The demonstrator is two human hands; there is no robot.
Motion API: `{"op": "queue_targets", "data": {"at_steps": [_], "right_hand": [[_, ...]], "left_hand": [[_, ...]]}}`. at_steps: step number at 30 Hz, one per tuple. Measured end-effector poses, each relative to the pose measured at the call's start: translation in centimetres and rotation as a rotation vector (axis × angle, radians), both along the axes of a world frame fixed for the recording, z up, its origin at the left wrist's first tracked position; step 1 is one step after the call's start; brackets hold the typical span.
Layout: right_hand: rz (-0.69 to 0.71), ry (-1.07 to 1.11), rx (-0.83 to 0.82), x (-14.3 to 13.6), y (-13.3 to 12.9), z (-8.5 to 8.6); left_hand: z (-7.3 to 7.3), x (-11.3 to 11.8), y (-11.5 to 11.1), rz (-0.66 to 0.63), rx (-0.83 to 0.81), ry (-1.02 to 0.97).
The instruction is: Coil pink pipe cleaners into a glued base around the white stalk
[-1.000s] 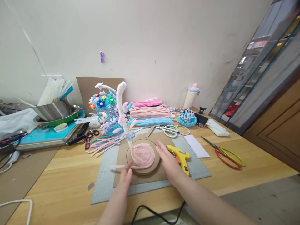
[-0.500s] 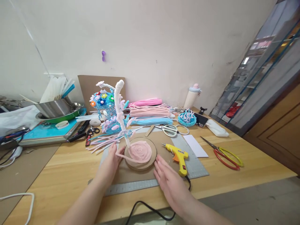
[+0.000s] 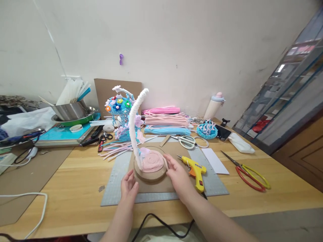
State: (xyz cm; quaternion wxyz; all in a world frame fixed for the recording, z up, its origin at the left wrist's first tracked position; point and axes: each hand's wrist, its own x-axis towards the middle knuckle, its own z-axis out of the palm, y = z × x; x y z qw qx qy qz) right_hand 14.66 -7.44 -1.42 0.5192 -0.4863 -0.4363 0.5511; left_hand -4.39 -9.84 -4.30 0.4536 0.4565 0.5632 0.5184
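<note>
A round cardboard base (image 3: 150, 177) lies before me on a brown cardboard sheet, itself on a grey cutting mat. A flat coil of pink pipe cleaner (image 3: 152, 162) covers much of its top. From its left side rises a white wrapped stem (image 3: 133, 129), curving to the right at the top, with pale flowers near it. My right hand (image 3: 178, 176) is at the base's right edge, fingertips and thumb closed around the coil's loose pink end. My left hand (image 3: 129, 187) hovers by the front left edge, fingers loosely bent and apart, holding nothing.
A yellow glue gun (image 3: 198, 171) lies just right of my right hand, its black cord (image 3: 161, 222) looping in front. Farther right are red-and-yellow-handled scissors (image 3: 249, 174). Behind are pipe cleaner bundles (image 3: 166, 120), white-handled scissors (image 3: 186, 143) and a blue flowered piece (image 3: 121, 114).
The base has turned counterclockwise, bringing the white stem to the front left and the loose pink end to the right. My left hand has moved toward me; the view has shifted left.
</note>
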Motion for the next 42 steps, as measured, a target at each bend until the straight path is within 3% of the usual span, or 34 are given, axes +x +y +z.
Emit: {"op": "queue_targets", "data": {"at_steps": [3,5,9,11,15,18,23,26,32,37,42], "right_hand": [[0.042,-0.194,0.068,0.6,-1.8,-0.4],[0.065,-0.348,0.092,1.3,-2.9,-0.7],[0.145,-0.414,0.121,2.7,-4.5,-1.0],[0.149,-0.428,0.157,3.6,-5.1,-0.4],[0.007,-0.727,0.235,6.6,-5.5,1.2],[-0.129,-1.067,0.098,9.7,-4.8,1.4],[-0.043,-1.231,-0.295,12.3,-3.0,0.6],[-0.070,-1.212,-0.320,12.1,-2.0,0.5],[-0.127,-1.017,-0.279,12.4,-0.9,0.0],[-0.137,-0.581,-0.317,12.7,-1.8,-0.4],[-0.065,-0.033,-0.297,13.1,-3.0,0.8]], "left_hand": [[1.0,-0.2,-1.7,0.071,0.063,0.026],[2.0,-0.2,-2.4,0.062,0.124,0.149],[4.1,0.4,-3.2,-0.227,0.338,0.587],[4.9,0.8,-3.2,-0.307,0.430,0.694],[5.4,0.5,-2.8,-0.167,0.563,0.742],[5.1,0.0,-2.5,-0.163,0.622,0.784],[5.0,2.0,-1.3,-0.410,0.556,0.960],[5.8,4.4,1.0,-0.503,0.483,1.134],[7.1,7.5,5.8,-0.617,0.465,1.248],[7.3,7.9,6.5,-0.611,0.435,1.328],[7.5,7.9,6.3,-0.660,0.430,1.370]]}}
